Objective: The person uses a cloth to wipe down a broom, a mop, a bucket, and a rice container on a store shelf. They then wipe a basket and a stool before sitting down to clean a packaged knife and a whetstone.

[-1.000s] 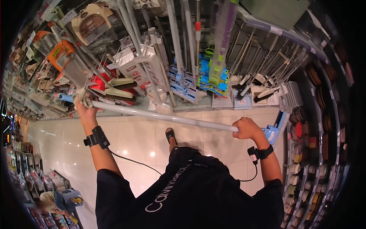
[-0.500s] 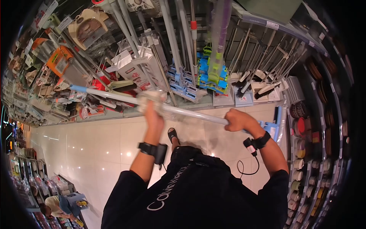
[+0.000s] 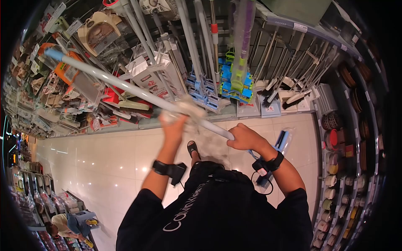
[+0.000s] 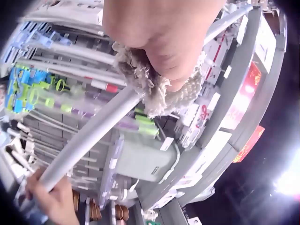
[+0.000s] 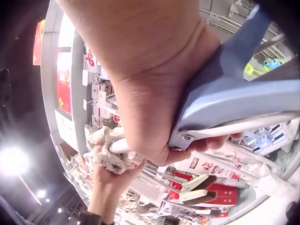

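Note:
A mop with a light grey pole [image 3: 113, 79] slants across the head view, its blue end cap [image 3: 54, 53] at the upper left. My left hand [image 3: 173, 125] holds a fluffy grey-white cloth [image 4: 176, 96] wrapped round the pole about two thirds of the way down. Lower on the pole, my right hand [image 3: 246, 137] grips it just above the mop head. In the right wrist view the blue plastic mop head bracket [image 5: 229, 101] lies close against that hand. Part of the blue head [image 3: 282, 139] shows beyond the right wrist, with clear plastic on it.
A shelf of blue mops [image 3: 201, 94], blue-green mops [image 3: 236, 83] and brushes [image 3: 293, 98] runs along the front. Shelves of round containers [image 3: 331, 180] stand at the right. Glossy floor tiles [image 3: 104, 154] lie below. Another person [image 3: 63, 226] is low at the far left.
My left hand has slid the cloth along the pole from near the blue end towards my right hand. The pole's far end has swung up, while the right hand has shifted left.

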`<action>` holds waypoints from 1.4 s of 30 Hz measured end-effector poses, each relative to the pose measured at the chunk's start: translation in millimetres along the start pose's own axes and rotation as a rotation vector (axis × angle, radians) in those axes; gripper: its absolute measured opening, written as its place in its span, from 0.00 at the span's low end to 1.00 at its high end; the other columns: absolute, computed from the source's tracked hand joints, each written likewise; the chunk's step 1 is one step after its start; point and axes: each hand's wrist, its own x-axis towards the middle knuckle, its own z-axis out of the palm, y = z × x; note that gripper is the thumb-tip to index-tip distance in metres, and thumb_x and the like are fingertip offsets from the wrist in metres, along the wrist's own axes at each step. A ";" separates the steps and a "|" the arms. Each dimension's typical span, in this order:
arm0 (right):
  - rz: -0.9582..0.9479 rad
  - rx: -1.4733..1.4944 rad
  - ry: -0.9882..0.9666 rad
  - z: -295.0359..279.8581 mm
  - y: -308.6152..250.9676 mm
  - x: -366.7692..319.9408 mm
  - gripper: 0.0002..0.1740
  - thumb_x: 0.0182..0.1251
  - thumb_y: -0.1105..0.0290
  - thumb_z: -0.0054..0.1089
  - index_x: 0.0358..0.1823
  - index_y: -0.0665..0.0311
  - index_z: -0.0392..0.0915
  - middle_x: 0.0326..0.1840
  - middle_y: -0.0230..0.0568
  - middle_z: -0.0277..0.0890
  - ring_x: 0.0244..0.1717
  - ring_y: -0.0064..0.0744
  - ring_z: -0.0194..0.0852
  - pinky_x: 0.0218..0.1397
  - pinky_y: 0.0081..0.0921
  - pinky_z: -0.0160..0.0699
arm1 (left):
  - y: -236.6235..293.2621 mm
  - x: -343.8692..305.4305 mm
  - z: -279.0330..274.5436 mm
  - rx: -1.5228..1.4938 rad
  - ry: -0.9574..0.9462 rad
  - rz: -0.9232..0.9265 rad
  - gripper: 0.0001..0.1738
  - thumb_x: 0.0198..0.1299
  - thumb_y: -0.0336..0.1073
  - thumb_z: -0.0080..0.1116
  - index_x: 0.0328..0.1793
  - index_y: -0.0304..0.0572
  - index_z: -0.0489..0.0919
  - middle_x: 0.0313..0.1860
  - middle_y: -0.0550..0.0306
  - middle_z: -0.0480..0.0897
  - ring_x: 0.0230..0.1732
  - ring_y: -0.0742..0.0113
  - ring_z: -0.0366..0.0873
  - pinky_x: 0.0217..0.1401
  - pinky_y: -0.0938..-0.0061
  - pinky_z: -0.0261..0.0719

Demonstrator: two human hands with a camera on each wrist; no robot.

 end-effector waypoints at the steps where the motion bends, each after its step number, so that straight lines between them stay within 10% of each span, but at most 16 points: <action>1: -0.001 -0.002 -0.003 -5.1 0.3 -4.3 0.17 0.47 0.59 0.57 0.30 0.67 0.79 0.30 0.57 0.76 0.39 0.53 0.72 0.47 0.39 0.73 | 7.9 18.3 -16.3 -0.044 -0.040 0.137 0.20 0.51 0.24 0.58 0.51 0.37 0.70 0.39 0.58 0.76 0.39 0.72 0.76 0.39 0.79 0.77; 4: -0.029 -0.195 0.108 -13.9 6.5 -15.5 0.15 0.47 0.61 0.57 0.27 0.66 0.80 0.19 0.57 0.74 0.25 0.57 0.76 0.34 0.43 0.77 | 35.0 48.8 -50.7 -0.194 0.111 0.156 0.17 0.56 0.24 0.52 0.53 0.37 0.71 0.44 0.56 0.78 0.43 0.69 0.78 0.44 0.76 0.79; 22: 0.202 -0.622 0.318 -19.4 66.8 -66.9 0.14 0.45 0.60 0.64 0.29 0.62 0.75 0.25 0.44 0.76 0.28 0.47 0.77 0.31 0.41 0.73 | 73.1 103.3 -254.4 -0.393 0.243 0.242 0.15 0.65 0.39 0.49 0.55 0.44 0.72 0.48 0.55 0.79 0.46 0.65 0.78 0.48 0.70 0.78; 24: 0.184 -0.630 0.392 -12.7 80.0 -69.7 0.14 0.43 0.63 0.65 0.28 0.61 0.73 0.24 0.43 0.75 0.27 0.46 0.76 0.30 0.41 0.73 | 55.0 105.7 -277.5 -0.442 0.185 0.164 0.17 0.66 0.46 0.45 0.56 0.48 0.73 0.51 0.57 0.78 0.53 0.59 0.74 0.55 0.53 0.73; 37: 0.156 -0.652 0.285 18.5 121.1 -112.5 0.12 0.44 0.65 0.64 0.24 0.63 0.71 0.21 0.42 0.73 0.24 0.44 0.75 0.28 0.36 0.74 | 78.1 91.6 -263.0 -0.721 0.264 0.078 0.15 0.63 0.43 0.48 0.50 0.45 0.74 0.37 0.57 0.77 0.37 0.62 0.74 0.44 0.61 0.77; 42: 0.131 -0.583 0.252 19.8 89.9 -86.1 0.12 0.46 0.64 0.63 0.25 0.64 0.72 0.22 0.46 0.75 0.25 0.47 0.76 0.30 0.40 0.75 | 30.5 69.1 -175.7 -0.685 0.154 -0.114 0.13 0.62 0.41 0.49 0.50 0.46 0.74 0.36 0.58 0.77 0.38 0.64 0.75 0.42 0.66 0.77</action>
